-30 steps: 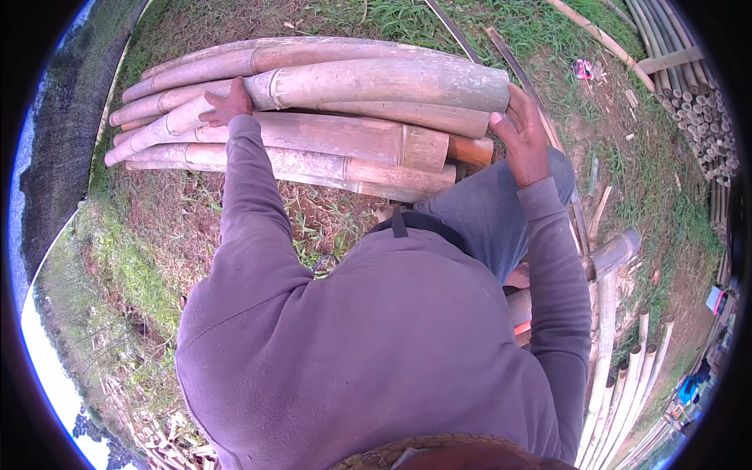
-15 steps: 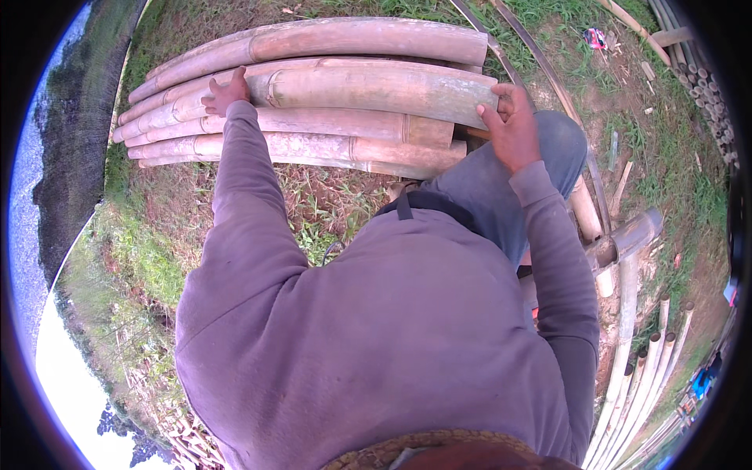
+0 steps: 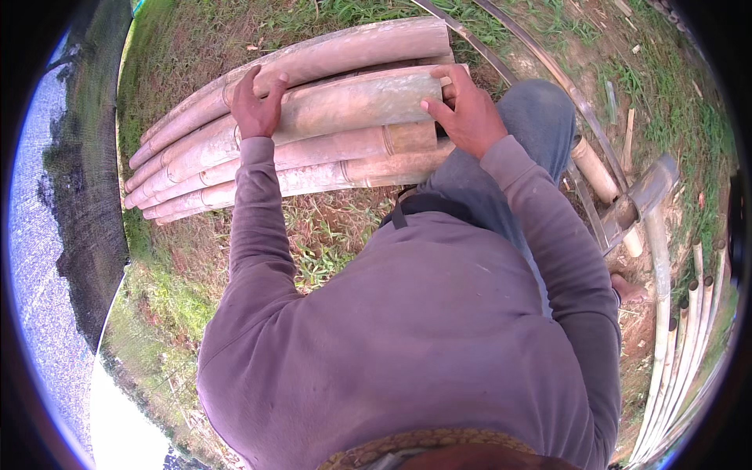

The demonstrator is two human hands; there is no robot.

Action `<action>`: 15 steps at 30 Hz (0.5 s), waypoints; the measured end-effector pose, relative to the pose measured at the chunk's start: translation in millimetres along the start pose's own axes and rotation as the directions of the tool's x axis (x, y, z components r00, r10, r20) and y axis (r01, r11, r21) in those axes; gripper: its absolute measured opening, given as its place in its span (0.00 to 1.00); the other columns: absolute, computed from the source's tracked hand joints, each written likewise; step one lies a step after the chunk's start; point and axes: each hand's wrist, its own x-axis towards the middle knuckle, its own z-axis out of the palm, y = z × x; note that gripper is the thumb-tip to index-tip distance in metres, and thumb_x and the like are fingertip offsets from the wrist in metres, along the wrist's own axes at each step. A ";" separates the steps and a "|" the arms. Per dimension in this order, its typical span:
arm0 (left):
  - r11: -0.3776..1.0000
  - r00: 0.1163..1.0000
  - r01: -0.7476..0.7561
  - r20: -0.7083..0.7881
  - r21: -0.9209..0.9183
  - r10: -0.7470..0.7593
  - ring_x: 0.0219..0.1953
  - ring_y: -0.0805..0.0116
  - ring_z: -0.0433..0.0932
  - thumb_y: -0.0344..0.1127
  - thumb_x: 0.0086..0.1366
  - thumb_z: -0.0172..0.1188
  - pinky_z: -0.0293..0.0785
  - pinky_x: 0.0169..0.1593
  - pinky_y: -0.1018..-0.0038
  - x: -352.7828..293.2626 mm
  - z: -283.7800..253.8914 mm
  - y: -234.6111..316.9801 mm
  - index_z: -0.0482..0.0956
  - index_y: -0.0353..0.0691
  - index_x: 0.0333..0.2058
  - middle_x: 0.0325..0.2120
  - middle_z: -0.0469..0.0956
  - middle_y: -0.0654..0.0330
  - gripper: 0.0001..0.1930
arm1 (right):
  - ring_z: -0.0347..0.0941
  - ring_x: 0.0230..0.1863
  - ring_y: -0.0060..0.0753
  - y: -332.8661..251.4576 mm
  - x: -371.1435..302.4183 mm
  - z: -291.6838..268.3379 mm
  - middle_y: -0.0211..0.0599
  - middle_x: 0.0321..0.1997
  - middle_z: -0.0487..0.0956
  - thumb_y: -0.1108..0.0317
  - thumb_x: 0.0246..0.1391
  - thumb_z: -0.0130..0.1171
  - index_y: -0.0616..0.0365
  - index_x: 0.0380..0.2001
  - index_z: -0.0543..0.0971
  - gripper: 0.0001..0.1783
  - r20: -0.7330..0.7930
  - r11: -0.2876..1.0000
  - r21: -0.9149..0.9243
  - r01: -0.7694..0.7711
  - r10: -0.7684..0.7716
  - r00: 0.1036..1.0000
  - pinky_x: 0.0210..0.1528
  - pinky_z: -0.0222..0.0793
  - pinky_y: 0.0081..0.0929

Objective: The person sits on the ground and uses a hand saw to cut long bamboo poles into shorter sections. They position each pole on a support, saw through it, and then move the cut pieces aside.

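Observation:
Several thick, pale bamboo lengths lie side by side on the ground ahead of me, rounded sides up. My right hand (image 3: 471,116) holds the cut right end of the middle bamboo length (image 3: 356,102), its thumb on top and its fingers curled at the end. My left hand (image 3: 257,108) rests farther left on the same length, thumb and fingers spread apart across it. Beyond both hands lies the farthest bamboo length (image 3: 368,47). A nearer bamboo length (image 3: 345,146) runs along the near side of the held one.
Long narrow strips (image 3: 540,55) curve over the ground at the upper right. A short bamboo tube (image 3: 658,184) lies by my right side, near thin bamboo poles (image 3: 685,337). Dark netting (image 3: 82,180) stands at the left. Grass (image 3: 313,258) and bare soil surround the stack.
My left hand has moved right along the bamboo, nearer to my right hand. My right hand stays at the bamboo's end. The view has shifted, and a bare foot now shows at the right.

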 end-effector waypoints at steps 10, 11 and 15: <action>0.812 0.572 -0.582 0.731 0.041 0.373 0.53 0.41 0.83 0.59 0.48 0.80 0.80 0.54 0.48 -46.5 60.4 209.9 0.65 0.56 0.72 0.56 0.81 0.48 0.53 | 0.83 0.52 0.35 47.0 -110.0 -98.2 0.43 0.52 0.86 0.64 0.68 0.68 0.61 0.59 0.79 0.21 -0.572 0.996 -0.076 0.051 -0.085 0.816 0.53 0.79 0.34; 0.809 0.571 -0.586 0.732 0.045 0.372 0.50 0.41 0.84 0.58 0.47 0.81 0.81 0.50 0.48 -45.1 61.3 207.6 0.67 0.54 0.69 0.54 0.81 0.48 0.52 | 0.83 0.52 0.34 66.2 -126.5 -107.6 0.42 0.52 0.86 0.64 0.69 0.67 0.62 0.58 0.80 0.20 -0.633 1.000 -0.009 -0.001 -0.005 0.774 0.54 0.78 0.33; 0.785 0.575 -0.620 0.675 -0.010 0.463 0.53 0.44 0.83 0.52 0.47 0.82 0.79 0.53 0.50 -74.1 25.4 214.2 0.68 0.50 0.68 0.54 0.81 0.50 0.51 | 0.82 0.52 0.33 147.5 -216.3 -137.2 0.41 0.52 0.85 0.64 0.70 0.65 0.65 0.57 0.80 0.19 -0.722 0.967 0.070 -0.245 0.218 0.657 0.57 0.77 0.31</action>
